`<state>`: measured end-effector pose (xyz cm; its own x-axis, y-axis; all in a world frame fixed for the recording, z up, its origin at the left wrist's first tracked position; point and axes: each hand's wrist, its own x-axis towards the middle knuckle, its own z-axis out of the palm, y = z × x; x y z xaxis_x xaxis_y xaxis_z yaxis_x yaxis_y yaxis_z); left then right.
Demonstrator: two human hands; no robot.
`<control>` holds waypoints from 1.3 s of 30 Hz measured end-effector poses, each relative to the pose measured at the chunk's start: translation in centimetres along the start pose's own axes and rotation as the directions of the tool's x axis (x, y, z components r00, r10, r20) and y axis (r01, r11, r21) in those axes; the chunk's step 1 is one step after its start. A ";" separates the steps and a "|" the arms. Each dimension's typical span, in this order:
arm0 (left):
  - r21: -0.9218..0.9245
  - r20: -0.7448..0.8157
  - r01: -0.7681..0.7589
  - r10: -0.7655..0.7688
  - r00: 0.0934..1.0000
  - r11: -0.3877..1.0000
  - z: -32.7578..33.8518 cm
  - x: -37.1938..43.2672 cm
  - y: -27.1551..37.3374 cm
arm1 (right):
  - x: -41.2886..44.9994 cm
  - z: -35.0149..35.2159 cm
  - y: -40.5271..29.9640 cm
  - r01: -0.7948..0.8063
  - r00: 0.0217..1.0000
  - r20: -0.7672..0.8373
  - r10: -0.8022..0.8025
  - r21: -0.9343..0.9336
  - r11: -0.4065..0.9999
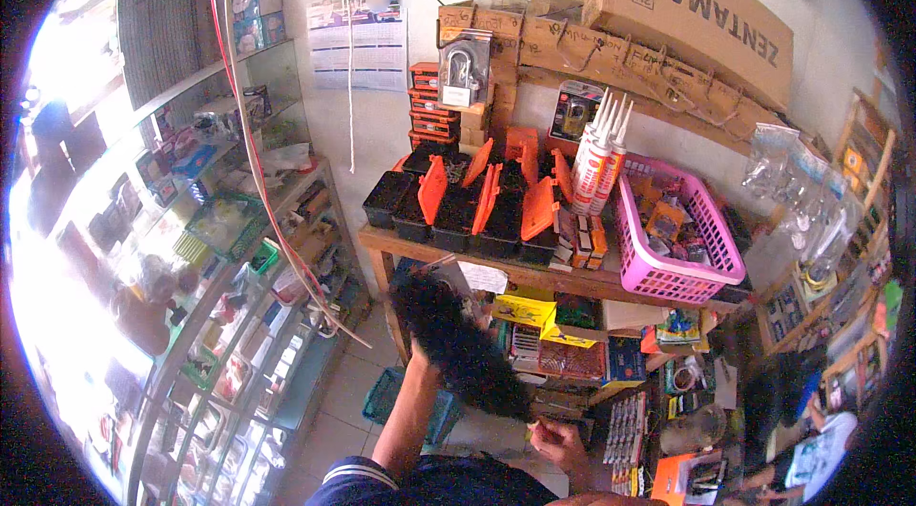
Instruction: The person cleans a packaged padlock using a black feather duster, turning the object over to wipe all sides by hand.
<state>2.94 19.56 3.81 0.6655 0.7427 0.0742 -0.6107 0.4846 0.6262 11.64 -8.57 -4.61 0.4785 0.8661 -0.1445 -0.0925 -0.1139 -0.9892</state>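
Note:
A dark, fluffy duster (465, 348) stretches diagonally in front of my body, before the wooden shelf. My right hand (554, 440) grips it at its lower right end. My left hand (424, 356) is at its upper left side, mostly hidden by the dark fluff, so its fingers do not show. Above the duster, black bins (392, 198) with raised orange lids (432, 190) line the wooden shelf (458, 252). Silicone sealant tubes (597, 166) stand upright beside the bins, next to a pink plastic basket (673, 286) of small packets.
A glass display case (286, 356) full of goods runs along the left. Cords (250, 148) hang before it. A teal basket (383, 395) sits on the tiled floor. Yellow boxes (526, 309) fill the lower shelf. Another person (823, 449) is at the far lower right.

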 end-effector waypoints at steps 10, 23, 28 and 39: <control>-0.243 -0.084 -0.020 0.000 0.997 0.970 0.7 -0.9 2.2 | 1.2 1.6 -0.8 -0.046 0.998 0.050 0.040 0.122 0.991; -0.423 0.226 0.031 0.072 0.971 0.906 -3.6 0.3 1.1 | 2.0 2.1 -2.9 -0.109 0.985 0.138 0.099 0.065 0.992; -0.421 0.157 0.068 -0.002 0.988 0.904 -3.3 1.1 -0.1 | 2.3 1.6 -2.9 -0.160 0.984 0.098 0.151 0.091 0.983; -0.467 -0.027 -0.033 0.023 0.999 0.884 -0.2 1.2 0.5 | 2.8 -0.4 3.3 -0.212 0.977 0.098 0.189 0.516 0.830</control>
<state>3.37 20.78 4.01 0.6391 0.7661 0.0676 -0.7622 0.6192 0.1888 13.06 -6.75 -8.32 0.3640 0.8727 -0.3255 -0.6291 -0.0274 -0.7769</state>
